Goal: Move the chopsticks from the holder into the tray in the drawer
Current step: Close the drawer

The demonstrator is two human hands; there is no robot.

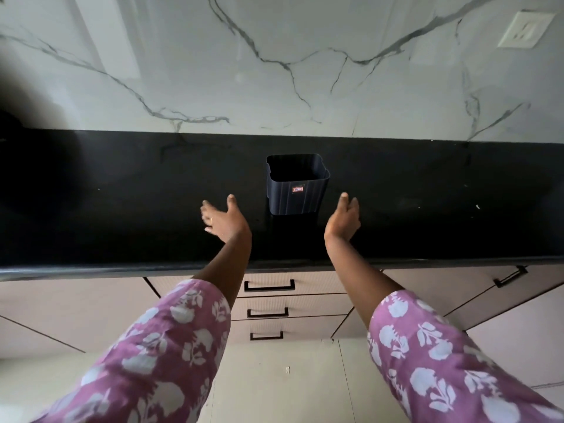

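A dark blue ribbed square holder (297, 190) with a small red label stands upright on the black countertop (122, 209); no chopsticks show inside it. My left hand (222, 219) hovers over the counter just left of the holder, fingers spread, holding nothing. My right hand (345, 218) hovers just right of the holder, palm turned inward, fingers apart and holding nothing. Neither hand touches the holder. Below the counter edge, three stacked drawers are all closed; the top drawer (320, 282) has a black handle. No tray is visible.
A white marble backsplash (274, 71) rises behind the counter, with a wall outlet (526, 29) at the upper right. Pale cabinet doors (76, 309) flank the drawers, one on the right with a black handle (511, 277). The light floor lies below.
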